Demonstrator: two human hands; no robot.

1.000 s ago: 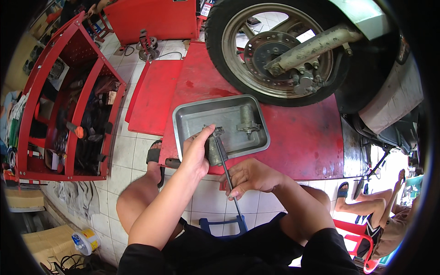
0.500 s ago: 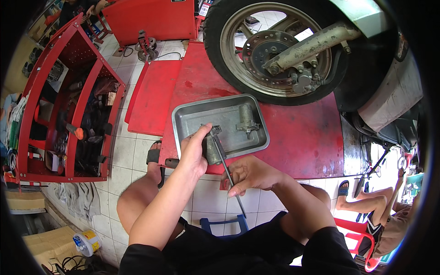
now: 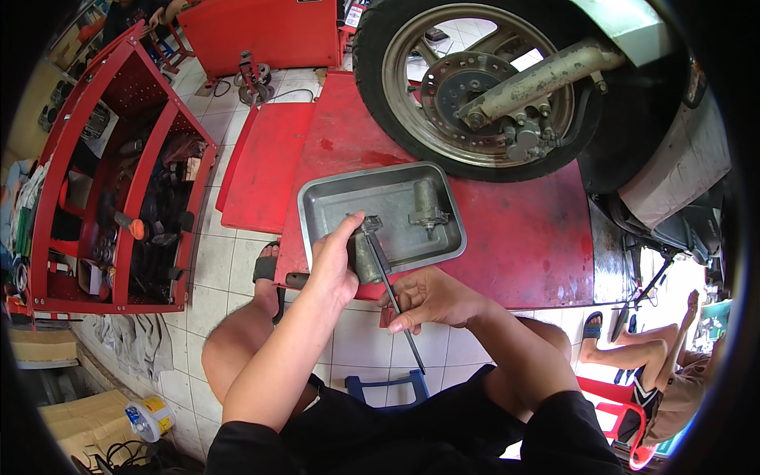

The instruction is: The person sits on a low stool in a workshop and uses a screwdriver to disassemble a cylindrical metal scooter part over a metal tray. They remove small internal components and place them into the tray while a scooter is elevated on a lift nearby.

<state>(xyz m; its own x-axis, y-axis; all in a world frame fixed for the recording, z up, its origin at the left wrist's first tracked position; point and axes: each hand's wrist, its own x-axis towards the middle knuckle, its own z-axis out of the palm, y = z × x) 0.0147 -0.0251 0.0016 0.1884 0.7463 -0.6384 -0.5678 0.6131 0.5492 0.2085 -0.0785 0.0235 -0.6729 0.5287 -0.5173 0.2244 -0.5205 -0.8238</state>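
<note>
My left hand point(image 3: 336, 265) is closed on a grey metal cylindrical motor part point(image 3: 368, 267), over the front edge of a metal tray point(image 3: 332, 198). A long thin metal rod point(image 3: 409, 340) lies across the held part, its upper end against the bracket at the part's top. My right hand point(image 3: 423, 305) pinches the rod lower down, with fingers curled. A second, similar metal cylinder point(image 3: 427, 204) with a flanged end and short shaft lies in the right side of the tray.
The tray sits on a red lift platform point(image 3: 522, 253) below a motorcycle's front wheel point(image 3: 475, 95). A red tool cart point(image 3: 119, 182) stands at left, a white bucket point(image 3: 149, 418) lower left. Another person point(image 3: 665, 372) sits at right; someone else point(image 3: 134, 16) is at the far upper left.
My hands and the held part have shifted slightly up and left; my right hand has moved slightly along the rod. The person at right has moved a hand.
</note>
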